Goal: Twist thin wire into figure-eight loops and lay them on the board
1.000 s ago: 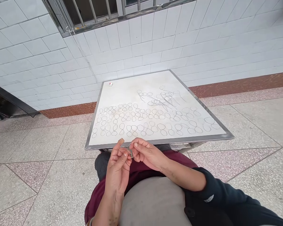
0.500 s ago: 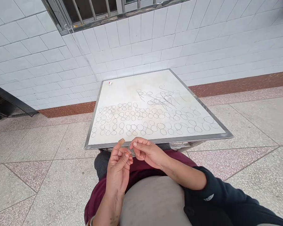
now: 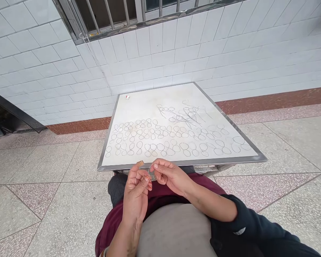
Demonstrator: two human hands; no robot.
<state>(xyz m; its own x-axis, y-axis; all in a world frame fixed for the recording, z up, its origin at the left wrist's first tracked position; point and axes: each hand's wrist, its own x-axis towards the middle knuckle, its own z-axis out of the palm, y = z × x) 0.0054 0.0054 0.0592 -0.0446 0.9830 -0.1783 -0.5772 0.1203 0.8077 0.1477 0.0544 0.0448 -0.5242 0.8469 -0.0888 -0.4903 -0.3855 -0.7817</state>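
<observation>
Many loops (image 3: pixel 172 131) dot the table (image 3: pixel 144 103), its edge overlapped by left hand (image 3: pixel 136 194) and right hand (image 3: pixel 172 176) (both pinching wire (image 3: pixel 148 171)).

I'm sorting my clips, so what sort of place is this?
Possibly a porch, courtyard or corridor beside a building: there's a barred window, a white-tiled wall and a speckled floor.

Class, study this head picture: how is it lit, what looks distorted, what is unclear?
Head view: soft, even light, without hard shadows on the white, grey-edged table; head view: apparent stretch, the white rectangular wall tiles slanting apart; head view: the thin pale wire between the bare left hand and bare right hand, too fine to trace fully.
</observation>
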